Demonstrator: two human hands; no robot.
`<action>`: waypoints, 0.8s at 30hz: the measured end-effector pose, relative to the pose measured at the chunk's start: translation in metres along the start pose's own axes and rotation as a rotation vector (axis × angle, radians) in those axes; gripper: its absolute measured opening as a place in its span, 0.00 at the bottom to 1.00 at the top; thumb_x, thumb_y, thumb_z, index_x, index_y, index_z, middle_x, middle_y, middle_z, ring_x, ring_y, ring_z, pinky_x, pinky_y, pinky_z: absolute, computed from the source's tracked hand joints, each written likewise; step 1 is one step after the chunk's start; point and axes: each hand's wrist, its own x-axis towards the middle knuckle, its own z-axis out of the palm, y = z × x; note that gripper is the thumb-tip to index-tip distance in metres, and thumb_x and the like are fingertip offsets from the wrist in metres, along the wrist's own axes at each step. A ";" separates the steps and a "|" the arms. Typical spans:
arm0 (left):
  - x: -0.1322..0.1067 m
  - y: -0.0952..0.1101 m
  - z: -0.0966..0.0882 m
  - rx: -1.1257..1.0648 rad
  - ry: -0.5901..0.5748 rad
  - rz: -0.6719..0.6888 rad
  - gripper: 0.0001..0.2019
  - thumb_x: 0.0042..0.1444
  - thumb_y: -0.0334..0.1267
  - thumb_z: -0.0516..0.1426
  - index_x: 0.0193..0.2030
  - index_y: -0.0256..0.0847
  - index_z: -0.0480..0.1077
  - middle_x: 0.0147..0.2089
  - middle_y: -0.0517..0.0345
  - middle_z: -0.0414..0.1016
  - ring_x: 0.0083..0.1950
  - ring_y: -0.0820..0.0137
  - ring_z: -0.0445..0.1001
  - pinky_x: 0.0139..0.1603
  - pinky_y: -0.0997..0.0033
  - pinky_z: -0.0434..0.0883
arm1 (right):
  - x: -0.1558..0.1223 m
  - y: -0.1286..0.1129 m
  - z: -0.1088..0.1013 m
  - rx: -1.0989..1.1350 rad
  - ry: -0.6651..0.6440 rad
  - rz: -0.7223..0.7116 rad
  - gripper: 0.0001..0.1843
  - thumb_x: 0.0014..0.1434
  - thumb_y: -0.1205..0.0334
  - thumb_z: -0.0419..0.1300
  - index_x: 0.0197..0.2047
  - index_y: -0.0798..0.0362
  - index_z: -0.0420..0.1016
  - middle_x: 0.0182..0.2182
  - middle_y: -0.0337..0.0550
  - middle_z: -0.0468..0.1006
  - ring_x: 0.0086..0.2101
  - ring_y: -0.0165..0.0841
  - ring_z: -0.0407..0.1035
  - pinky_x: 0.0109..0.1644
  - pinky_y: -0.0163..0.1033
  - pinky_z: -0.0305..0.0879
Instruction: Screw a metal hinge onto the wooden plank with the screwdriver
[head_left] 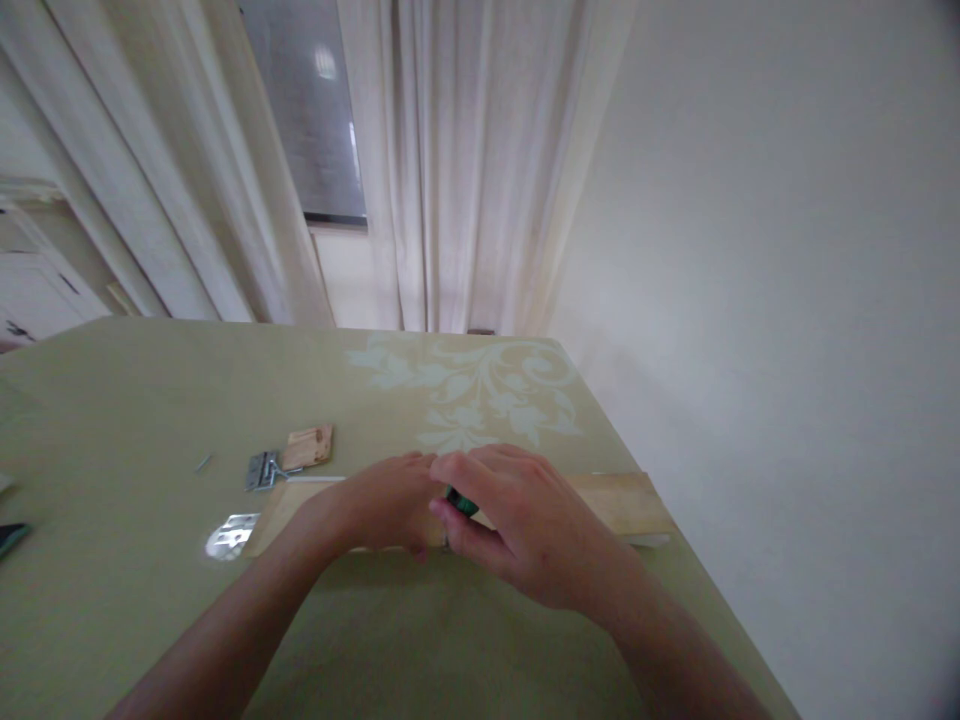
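Note:
A long pale wooden board (622,503) lies across the table, partly covered by both my hands. My left hand (394,500) is closed over the middle of the board, with a fingertip showing at its near edge; most of its fingers are hidden. Just to the right, my right hand (525,515) wraps its fingers round a screwdriver (461,502) with a green and black handle. A bit of metal shows below the handle at the board's near edge, too small to make out.
A metal hinge (262,470) lies beside a small wooden block (307,446). Shiny metal plates (232,537) rest at the board's left end. A small thin piece (203,462) and a dark object (11,538) lie further left. The table edge and wall (787,300) are on the right.

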 end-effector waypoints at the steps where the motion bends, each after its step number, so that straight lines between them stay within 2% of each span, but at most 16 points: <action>1: -0.004 0.003 -0.006 -0.033 0.019 0.030 0.17 0.55 0.30 0.65 0.53 0.41 0.80 0.61 0.53 0.81 0.63 0.53 0.76 0.66 0.59 0.70 | 0.001 0.000 0.001 -0.006 0.013 0.013 0.04 0.74 0.58 0.58 0.49 0.48 0.70 0.39 0.39 0.83 0.39 0.35 0.76 0.45 0.39 0.62; 5: -0.023 0.015 -0.032 -0.280 0.106 0.113 0.17 0.61 0.36 0.66 0.58 0.45 0.77 0.60 0.57 0.81 0.60 0.59 0.78 0.64 0.62 0.72 | 0.002 0.002 0.010 -0.101 0.130 0.148 0.11 0.75 0.49 0.56 0.46 0.48 0.70 0.34 0.39 0.83 0.33 0.36 0.77 0.35 0.39 0.55; 8: -0.031 0.019 -0.040 -0.380 0.172 0.154 0.14 0.66 0.40 0.64 0.57 0.47 0.76 0.54 0.58 0.83 0.56 0.62 0.79 0.60 0.64 0.74 | 0.002 0.004 0.014 -0.116 0.163 0.145 0.10 0.75 0.52 0.54 0.45 0.48 0.69 0.32 0.37 0.83 0.30 0.35 0.76 0.32 0.40 0.52; 12: -0.026 0.013 -0.035 -0.465 0.199 0.211 0.09 0.69 0.41 0.61 0.53 0.43 0.76 0.49 0.56 0.84 0.51 0.64 0.80 0.58 0.64 0.75 | 0.003 0.006 0.015 -0.103 0.144 0.073 0.06 0.74 0.58 0.53 0.48 0.49 0.69 0.36 0.41 0.84 0.35 0.37 0.78 0.38 0.40 0.59; 16: -0.015 0.005 -0.030 -0.525 0.184 0.263 0.10 0.68 0.37 0.61 0.53 0.42 0.78 0.50 0.56 0.85 0.52 0.64 0.80 0.58 0.65 0.75 | 0.004 0.006 0.013 -0.077 0.137 0.070 0.07 0.73 0.60 0.55 0.51 0.50 0.69 0.41 0.44 0.85 0.40 0.39 0.79 0.46 0.42 0.64; 19: -0.014 0.004 -0.032 -0.540 0.188 0.283 0.09 0.68 0.39 0.61 0.50 0.40 0.79 0.49 0.55 0.85 0.51 0.63 0.81 0.56 0.66 0.76 | 0.005 0.005 0.012 -0.050 0.121 0.075 0.08 0.73 0.61 0.56 0.53 0.49 0.69 0.43 0.43 0.85 0.43 0.40 0.79 0.48 0.42 0.65; 22: -0.019 0.004 -0.035 -0.476 0.183 0.248 0.11 0.67 0.41 0.62 0.53 0.42 0.79 0.52 0.55 0.85 0.53 0.62 0.81 0.58 0.65 0.75 | 0.004 0.006 0.015 -0.085 0.154 0.119 0.05 0.72 0.58 0.57 0.49 0.48 0.70 0.38 0.40 0.84 0.38 0.37 0.78 0.41 0.39 0.62; 24: -0.022 0.005 -0.034 -0.356 0.141 0.180 0.20 0.63 0.41 0.66 0.60 0.45 0.77 0.60 0.54 0.82 0.60 0.59 0.78 0.65 0.61 0.72 | 0.003 0.007 0.017 -0.126 0.216 0.177 0.11 0.72 0.50 0.59 0.44 0.48 0.69 0.31 0.37 0.82 0.31 0.35 0.75 0.33 0.38 0.56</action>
